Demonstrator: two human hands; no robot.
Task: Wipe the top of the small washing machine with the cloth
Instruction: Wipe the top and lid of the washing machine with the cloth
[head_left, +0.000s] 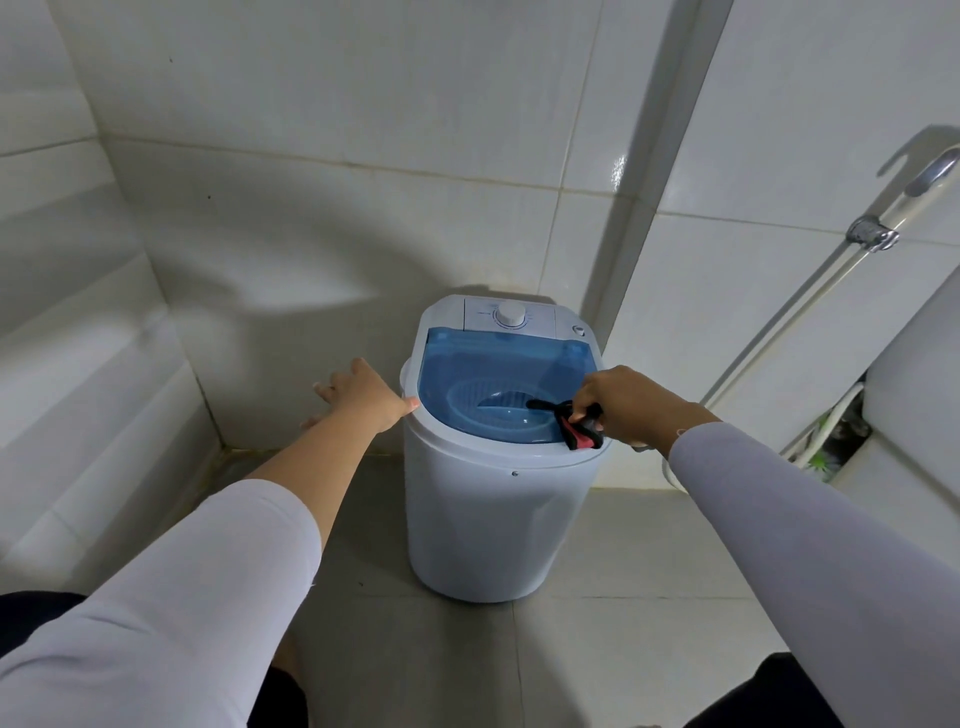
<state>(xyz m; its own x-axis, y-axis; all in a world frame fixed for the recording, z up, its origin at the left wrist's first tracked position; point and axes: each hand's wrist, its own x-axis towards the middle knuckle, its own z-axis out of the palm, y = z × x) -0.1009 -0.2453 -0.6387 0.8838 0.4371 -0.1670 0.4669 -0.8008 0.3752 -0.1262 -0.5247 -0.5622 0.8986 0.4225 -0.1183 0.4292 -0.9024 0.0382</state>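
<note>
Right hand (618, 400) fingers pinched on bunched cloth (576, 426), lid (467, 374) just beneath them; left hand (363, 395) fingers spread, empty, bracing washing machine (483, 519) rim.

Both arms reach forward, sleeves pushed up. Left hand (363, 392) is spread open, fingers splayed, thumb out. Right hand (618, 402) is curled tight, knuckles up.

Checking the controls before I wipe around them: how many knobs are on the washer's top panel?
1: a white round knob sits mid-panel behind the blue lid. A small round fitting lies right of it; too small to identify.
</note>
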